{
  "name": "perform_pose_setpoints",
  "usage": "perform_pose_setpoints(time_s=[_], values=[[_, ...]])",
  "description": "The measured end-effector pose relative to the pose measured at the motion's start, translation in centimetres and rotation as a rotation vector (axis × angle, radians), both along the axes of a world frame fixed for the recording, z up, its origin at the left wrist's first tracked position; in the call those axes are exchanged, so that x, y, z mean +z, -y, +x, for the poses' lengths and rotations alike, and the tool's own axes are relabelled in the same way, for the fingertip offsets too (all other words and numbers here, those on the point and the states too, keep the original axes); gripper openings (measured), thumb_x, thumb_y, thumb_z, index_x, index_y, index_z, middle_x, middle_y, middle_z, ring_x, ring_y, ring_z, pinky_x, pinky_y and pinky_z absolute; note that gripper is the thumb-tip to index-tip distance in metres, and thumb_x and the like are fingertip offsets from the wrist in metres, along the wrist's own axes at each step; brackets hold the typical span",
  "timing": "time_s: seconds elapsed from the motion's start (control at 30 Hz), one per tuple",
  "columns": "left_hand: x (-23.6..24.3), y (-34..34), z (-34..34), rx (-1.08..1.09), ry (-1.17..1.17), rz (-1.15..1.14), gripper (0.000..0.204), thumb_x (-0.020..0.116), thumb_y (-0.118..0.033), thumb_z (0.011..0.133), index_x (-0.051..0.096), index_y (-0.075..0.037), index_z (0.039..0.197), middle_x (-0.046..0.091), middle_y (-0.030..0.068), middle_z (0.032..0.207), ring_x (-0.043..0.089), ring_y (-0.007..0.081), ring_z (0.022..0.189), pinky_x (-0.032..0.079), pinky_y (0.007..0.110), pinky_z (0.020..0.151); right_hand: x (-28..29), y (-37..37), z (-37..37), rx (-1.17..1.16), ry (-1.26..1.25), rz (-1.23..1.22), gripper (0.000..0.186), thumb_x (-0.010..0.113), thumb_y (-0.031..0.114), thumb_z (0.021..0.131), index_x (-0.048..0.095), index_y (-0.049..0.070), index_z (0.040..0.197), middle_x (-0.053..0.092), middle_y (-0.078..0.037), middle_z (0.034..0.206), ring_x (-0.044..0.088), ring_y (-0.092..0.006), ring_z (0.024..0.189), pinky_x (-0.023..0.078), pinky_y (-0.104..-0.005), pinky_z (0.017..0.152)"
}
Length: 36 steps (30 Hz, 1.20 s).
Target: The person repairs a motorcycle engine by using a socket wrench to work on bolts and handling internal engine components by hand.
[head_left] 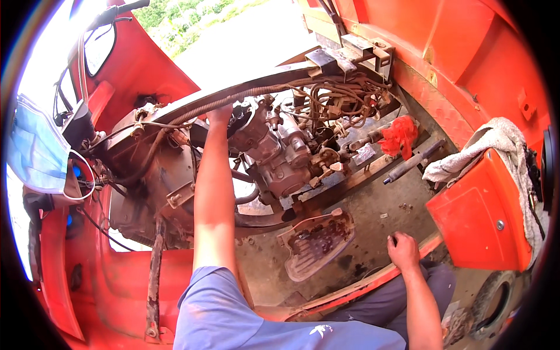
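Blue fabric is seen nearest, as a sleeve [213,291] below the engine [283,166], which is mounted within a dirty metal frame. Well below and to the right of the engine, the right hand [403,251] is held low with its fingers curled inward; whether anything is held in it cannot be told. Farther to the engine's right, a red box [475,216] with a round lock is draped with a pale towel [507,137]. Just below the engine, a shallow ribbed tray [318,251], darkly stained, is laid on the floor [373,233]. At the engine's upper left, the left hand [220,114] is reached in beside the casing; its fingers are hidden, so its grip cannot be told. To the engine's right, a bright red rag [399,137] and a metal tube [415,161] are seen. Tangled wires [338,102] are gathered at the engine's upper right, and a corrugated hose [251,92] is run above it. Beyond the engine, green foliage [181,20] is shown.
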<state>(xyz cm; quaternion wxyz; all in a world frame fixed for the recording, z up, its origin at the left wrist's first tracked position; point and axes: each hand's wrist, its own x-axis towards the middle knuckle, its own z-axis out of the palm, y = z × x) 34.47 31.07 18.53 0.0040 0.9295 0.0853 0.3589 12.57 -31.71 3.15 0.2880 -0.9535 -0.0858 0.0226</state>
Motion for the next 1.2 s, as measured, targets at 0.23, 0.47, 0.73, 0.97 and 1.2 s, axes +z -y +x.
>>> perform_pose_setpoints(time_s=[0.23, 0.47, 0.73, 0.97, 1.2], values=[[-1.3, -1.2, 0.6, -0.063, -0.055, 0.140, 0.019, 0.062, -0.022, 0.089, 0.075, -0.010, 0.095, 0.074, 0.0141, 0.094, 0.069, 0.0337, 0.092, 0.053, 0.046, 0.084, 0.0, 0.1, 0.1, 0.001, 0.004, 0.010, 0.019, 0.066, 0.019, 0.088, 0.068, 0.000, 0.086, 0.068, -0.022, 0.086, 0.065, -0.0440, 0.084, 0.051, -0.0511, 0.073], [-0.7, -1.3, 0.8, 0.024, -0.113, 0.086, 0.021, 0.058, -0.022, 0.092, 0.074, -0.011, 0.096, 0.073, 0.0139, 0.095, 0.069, 0.0324, 0.094, 0.052, 0.047, 0.084, -0.2, -0.1, 0.1, 0.033, 0.030, 0.023, 0.019, 0.067, 0.018, 0.088, 0.068, 0.000, 0.085, 0.068, -0.022, 0.085, 0.065, -0.0443, 0.083, 0.051, -0.0513, 0.072], [-0.6, -3.3, 0.2, 0.026, -0.141, 0.139, 0.028, 0.057, -0.030, 0.095, 0.071, -0.006, 0.101, 0.073, 0.0146, 0.100, 0.068, 0.0340, 0.098, 0.051, 0.048, 0.088, 0.3, -0.5, 0.2, 0.035, 0.011, 0.013, 0.020, 0.067, 0.020, 0.088, 0.067, 0.001, 0.083, 0.068, -0.023, 0.085, 0.064, -0.0447, 0.084, 0.050, -0.0521, 0.072], [-0.5, 1.9, 1.4, 0.150, -0.015, 0.107, 0.028, 0.055, -0.031, 0.094, 0.074, -0.012, 0.102, 0.074, 0.0128, 0.103, 0.068, 0.0363, 0.101, 0.051, 0.051, 0.089, 0.3, 0.1, -0.1, 0.008, 0.000, -0.003, 0.020, 0.066, 0.020, 0.089, 0.067, 0.000, 0.084, 0.068, -0.023, 0.086, 0.064, -0.0450, 0.084, 0.050, -0.0527, 0.072], [1.6, 1.2, 0.9, 0.353, -0.257, 0.373, 0.026, 0.056, -0.026, 0.093, 0.073, -0.007, 0.099, 0.073, 0.0143, 0.101, 0.069, 0.0354, 0.095, 0.053, 0.049, 0.084, 0.3, -0.2, 0.1, 0.017, 0.003, 0.003, 0.020, 0.066, 0.020, 0.089, 0.067, 0.001, 0.085, 0.068, -0.023, 0.086, 0.064, -0.0451, 0.085, 0.050, -0.0527, 0.073]])
